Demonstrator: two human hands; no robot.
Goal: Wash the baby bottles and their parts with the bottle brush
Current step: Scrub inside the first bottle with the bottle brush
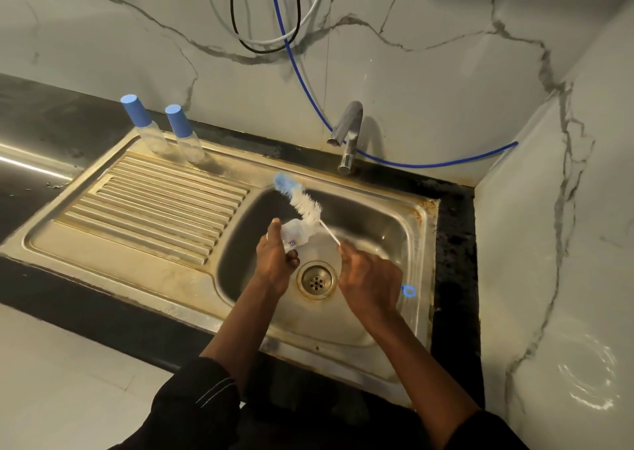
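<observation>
The left grip (276, 260) curls round a clear baby bottle (294, 234) above the sink basin (377, 223). The right grip (368, 278) closes on the thin handle of the bottle brush (306, 206), whose bristles bend just beyond the left grip. The wet, light plastic will probably be slippery, so wrap its body firmly; the springy handle likely wants holding nearer the bristles.

bottle brush (306, 206): white bristles, blue tip | held bottle (294, 236) in left hand (276, 259): clear | first bottle (152, 139), second bottle (190, 147) up-left of hands: clear, blue caps | ring (408, 290) beside right hand (372, 278): blue | sink (420, 260): steel, yellowish stains | wall (429, 54): white, grey-veined | table (453, 278): black
</observation>
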